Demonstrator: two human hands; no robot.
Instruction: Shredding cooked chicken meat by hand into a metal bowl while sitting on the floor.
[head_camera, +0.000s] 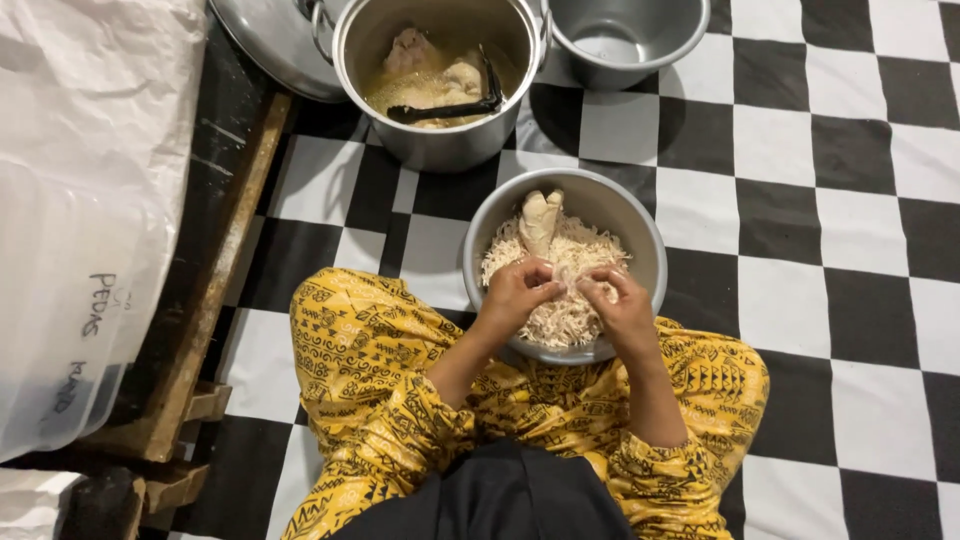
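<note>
Hands (570, 295) over bowl rim (655, 255) — crowded

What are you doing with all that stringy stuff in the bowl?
A person sits cross-legged on a checkered floor, and both hands, the left hand and right hand, pull a bit of cooked chicken apart over a metal bowl. The bowl holds shredded chicken and one whole piece. A pot with more chicken stands beyond it.

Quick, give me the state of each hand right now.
Left hand: fingers pinched shut on shredded chicken over the metal bowl.
Right hand: fingers pinched shut on the same shredded chicken.
</note>
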